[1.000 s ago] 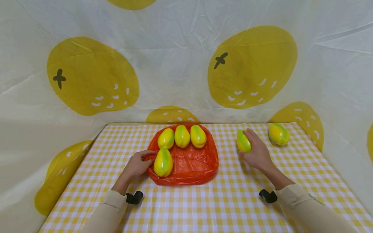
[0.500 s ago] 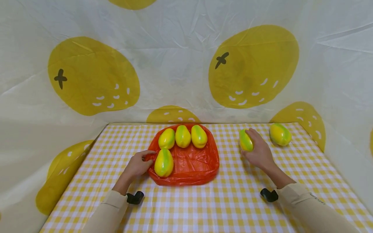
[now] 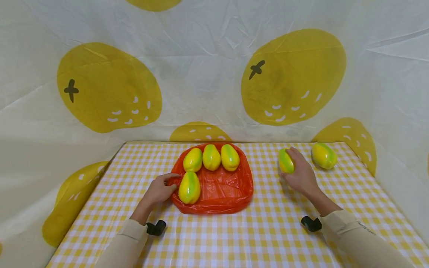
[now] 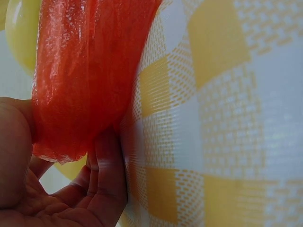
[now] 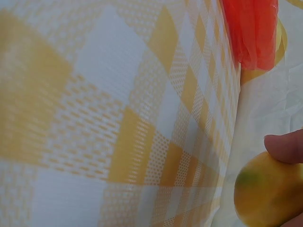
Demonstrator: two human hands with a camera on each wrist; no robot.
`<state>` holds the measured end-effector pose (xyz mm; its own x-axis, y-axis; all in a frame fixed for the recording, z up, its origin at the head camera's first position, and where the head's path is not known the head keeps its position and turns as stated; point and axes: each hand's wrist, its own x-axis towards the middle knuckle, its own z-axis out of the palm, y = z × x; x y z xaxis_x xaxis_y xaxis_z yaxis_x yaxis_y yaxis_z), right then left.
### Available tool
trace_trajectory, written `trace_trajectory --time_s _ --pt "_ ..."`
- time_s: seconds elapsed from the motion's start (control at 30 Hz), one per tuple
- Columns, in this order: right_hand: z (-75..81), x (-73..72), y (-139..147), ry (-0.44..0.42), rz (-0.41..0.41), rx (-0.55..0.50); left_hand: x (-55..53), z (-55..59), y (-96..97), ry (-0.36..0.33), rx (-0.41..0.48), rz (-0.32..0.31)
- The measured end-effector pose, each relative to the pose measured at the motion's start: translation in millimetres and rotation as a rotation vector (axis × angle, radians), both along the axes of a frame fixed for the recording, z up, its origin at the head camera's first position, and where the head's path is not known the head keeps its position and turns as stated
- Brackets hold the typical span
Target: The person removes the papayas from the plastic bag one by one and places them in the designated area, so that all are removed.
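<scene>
A red plastic bag (image 3: 222, 190), opened out with its rim rolled down, lies on the table. Inside, three yellow-green papayas (image 3: 211, 158) line the back, and another papaya (image 3: 189, 188) sits at the front left. My left hand (image 3: 161, 188) grips the bag's left rim; the left wrist view shows the red film (image 4: 85, 75) between thumb and fingers. To the right of the bag, my right hand (image 3: 299, 173) holds a papaya (image 3: 286, 160). In the right wrist view the thumb (image 5: 285, 146) lies against this papaya (image 5: 265, 189), which seems just off the cloth.
One loose papaya (image 3: 324, 155) lies at the back right, beyond my right hand. A yellow-and-white checked cloth (image 3: 214, 242) covers the table. Behind and beside it hangs a pale sheet (image 3: 201, 74) printed with large yellow fruit.
My right hand and its papaya have shifted slightly to the right. The left hand keeps its place at the bag. The whole head view has drifted a little.
</scene>
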<state>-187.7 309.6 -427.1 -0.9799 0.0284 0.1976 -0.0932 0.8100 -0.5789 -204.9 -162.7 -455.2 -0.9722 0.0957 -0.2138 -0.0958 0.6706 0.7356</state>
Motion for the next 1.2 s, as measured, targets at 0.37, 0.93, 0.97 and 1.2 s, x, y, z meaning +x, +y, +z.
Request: trace_trajectory --time_s 0.37,0.93,0.97,1.2 --pt "-2.2 -5.6 5.2 0.002 -0.008 -0.001 0.7 -0.8 -0.7 0.009 0.008 0.001" --pt "-5.9 -14.4 13.5 0.019 -0.03 -0.017 -0.5 -1.6 -0.5 0.029 0.013 0.001" --pt "-6.2 -14.8 13.9 0.02 -0.03 -0.019 -0.5 -1.6 -0.5 0.028 0.013 0.001" --pt "-7.0 -16.7 16.7 0.031 -0.036 -0.026 -0.5 -2.3 -0.8 0.021 0.014 0.005"
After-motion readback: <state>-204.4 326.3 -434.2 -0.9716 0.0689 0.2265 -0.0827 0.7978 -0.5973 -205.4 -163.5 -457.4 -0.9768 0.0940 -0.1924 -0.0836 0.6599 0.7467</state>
